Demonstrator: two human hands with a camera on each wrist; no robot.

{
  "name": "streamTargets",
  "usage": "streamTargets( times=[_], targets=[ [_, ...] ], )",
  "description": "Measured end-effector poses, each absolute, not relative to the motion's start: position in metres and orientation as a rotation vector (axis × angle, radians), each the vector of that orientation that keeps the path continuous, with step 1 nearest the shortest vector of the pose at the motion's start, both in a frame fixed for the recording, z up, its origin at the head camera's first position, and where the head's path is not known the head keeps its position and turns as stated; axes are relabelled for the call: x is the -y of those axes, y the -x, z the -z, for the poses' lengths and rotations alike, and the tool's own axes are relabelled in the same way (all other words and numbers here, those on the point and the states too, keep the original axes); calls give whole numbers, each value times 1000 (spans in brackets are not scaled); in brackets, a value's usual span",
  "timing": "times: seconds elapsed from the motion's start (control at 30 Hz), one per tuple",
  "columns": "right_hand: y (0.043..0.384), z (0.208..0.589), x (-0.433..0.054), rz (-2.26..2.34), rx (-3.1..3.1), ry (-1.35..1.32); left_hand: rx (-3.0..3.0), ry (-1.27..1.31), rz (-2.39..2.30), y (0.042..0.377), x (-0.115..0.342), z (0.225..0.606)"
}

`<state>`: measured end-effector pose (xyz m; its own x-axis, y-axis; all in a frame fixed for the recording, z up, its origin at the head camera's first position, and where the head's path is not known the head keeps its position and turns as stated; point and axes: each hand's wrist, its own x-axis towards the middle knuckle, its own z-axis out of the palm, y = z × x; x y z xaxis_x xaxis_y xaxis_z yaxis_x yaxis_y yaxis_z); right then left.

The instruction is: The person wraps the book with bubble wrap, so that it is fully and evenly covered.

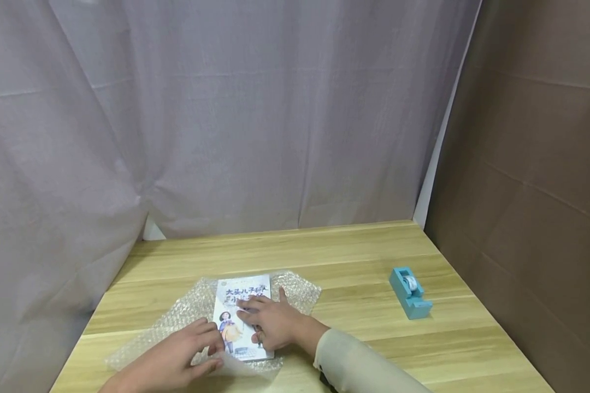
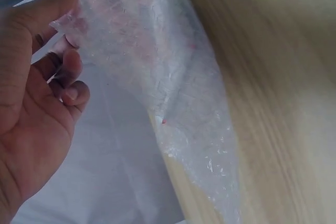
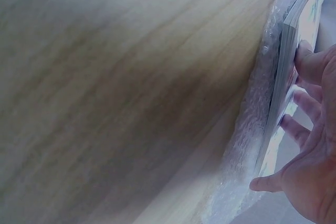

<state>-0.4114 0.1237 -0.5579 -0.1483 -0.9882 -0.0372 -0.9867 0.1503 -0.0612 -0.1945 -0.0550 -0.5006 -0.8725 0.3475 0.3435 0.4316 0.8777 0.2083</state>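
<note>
A book (image 1: 236, 327) with a white illustrated cover lies face up on a sheet of clear bubble wrap (image 1: 187, 308). My left hand (image 1: 177, 357) is at the book's lower left corner. In the left wrist view, its thumb and fingers pinch a raised edge of the bubble wrap (image 2: 131, 40). My right hand (image 1: 275, 322) rests on the cover with fingers spread, hiding part of the title and picture. From the right wrist view, the book's page edges (image 3: 283, 61) show beside the right hand (image 3: 315, 145), with wrap beneath.
To the right on the wooden table (image 1: 354, 349) stands a blue tape dispenser (image 1: 415, 307) with a roll of tape in it. Grey curtain (image 1: 236, 120) hangs behind and to the left; a brown panel (image 1: 531, 164) borders the right side.
</note>
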Motion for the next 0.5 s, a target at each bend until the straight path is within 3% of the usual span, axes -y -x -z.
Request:
streamTargets(
  times=[0.5],
  targets=[
    [415, 560, -122, 32, -2334, 2015, 2746, 430, 429, 210, 65, 489]
  ],
)
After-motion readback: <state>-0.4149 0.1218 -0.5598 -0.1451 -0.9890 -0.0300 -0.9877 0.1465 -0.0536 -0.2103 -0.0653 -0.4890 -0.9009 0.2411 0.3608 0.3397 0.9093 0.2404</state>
